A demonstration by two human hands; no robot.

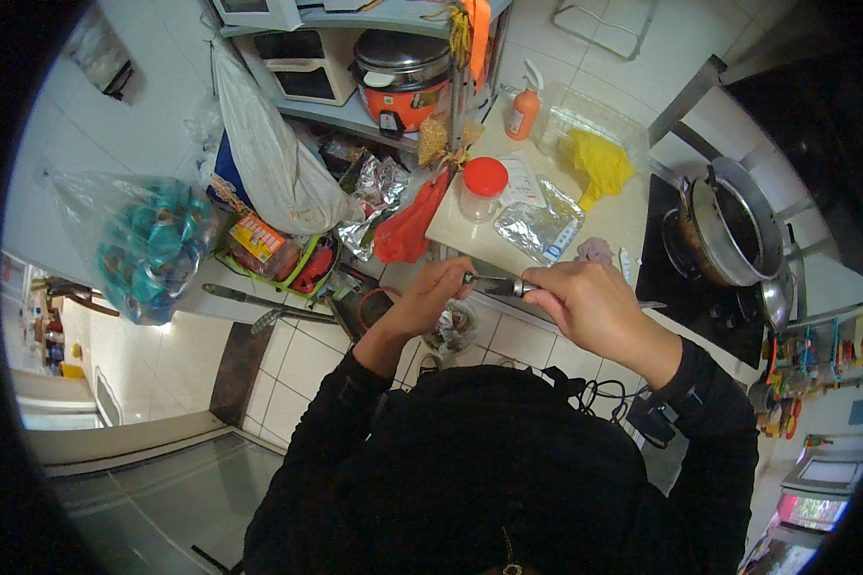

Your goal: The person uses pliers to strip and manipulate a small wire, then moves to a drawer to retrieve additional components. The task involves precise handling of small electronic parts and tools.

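Note:
My right hand (594, 297) is closed around a slim metal-and-dark tool (499, 286); its exact kind cannot be made out. To the left, the fingers of my left hand (436, 295) are pinched at the tool's other end, where a small dark green bit shows. Both hands are held in front of my body, just off the counter's near edge. Past my right hand a thin pointed metal tip sticks out; whether it belongs to the same tool is unclear. A clear jar with a red lid (485, 179) and a crumpled silver foil pack (540, 222) lie beyond my hands.
On the counter (465, 230) stand an orange pump bottle (524, 107) and a yellow plastic bag (599, 165). A stove with a large pot (738, 225) is at the right. Left are a shelf with an orange rice cooker (403, 81) and hanging bags. Below, a bagged bin (453, 328) stands on the floor.

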